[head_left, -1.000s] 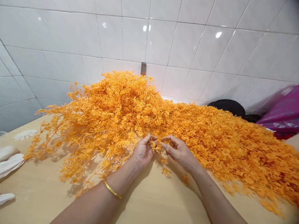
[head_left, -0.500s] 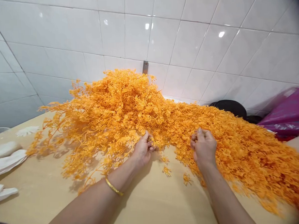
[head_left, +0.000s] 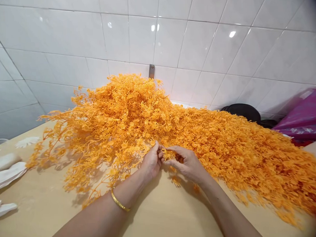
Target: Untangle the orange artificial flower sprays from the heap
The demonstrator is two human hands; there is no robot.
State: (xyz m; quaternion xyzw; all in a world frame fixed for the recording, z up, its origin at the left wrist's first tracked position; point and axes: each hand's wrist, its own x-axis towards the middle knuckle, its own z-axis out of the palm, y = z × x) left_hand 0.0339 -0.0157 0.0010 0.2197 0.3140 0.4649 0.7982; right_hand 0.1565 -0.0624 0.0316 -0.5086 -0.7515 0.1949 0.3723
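My left hand (head_left: 150,163), with a gold bangle on the wrist, is closed in a pinch on a stem of orange artificial flowers at the front of the heap. My right hand (head_left: 190,164) meets it fingertip to fingertip. Its thumb and forefinger curve round a small orange flower head (head_left: 169,154); the exact contact is partly hidden. Left and behind rises a tangled heap of stemmed orange flowers (head_left: 131,105). To the right spreads a broad pile of orange flower heads (head_left: 252,153). A single flower head (head_left: 175,181) lies on the table just below my hands.
White gloves (head_left: 9,172) and a white flower-shaped piece (head_left: 27,142) lie on the tan table (head_left: 161,215) at the left. Black round objects (head_left: 244,112) and a purple bag (head_left: 303,115) stand behind the right pile. A tiled wall (head_left: 170,38) closes the back.
My right hand has come left from the edge of the right pile to my left fingertips, its thumb and forefinger now round a flower head. My left hand keeps its pinch in nearly the same place.
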